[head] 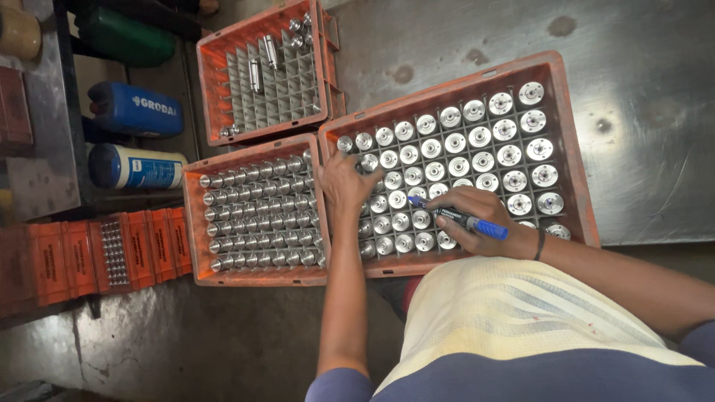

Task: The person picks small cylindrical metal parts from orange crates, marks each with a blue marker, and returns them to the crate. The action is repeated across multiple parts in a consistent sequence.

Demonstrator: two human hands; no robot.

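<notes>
The right hand (477, 223) clamps a blue marker (458, 217) over the packed orange crate (573, 149), while the left hand (344, 182), fingers apart, rests at its near-left edge.

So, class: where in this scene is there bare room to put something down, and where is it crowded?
Bare metal table top lies right of and above the big orange crate. The top crate has mostly empty cells. Crowded: the big crate, where the left hand and the marker-holding right hand work, and the full middle crate.
</notes>
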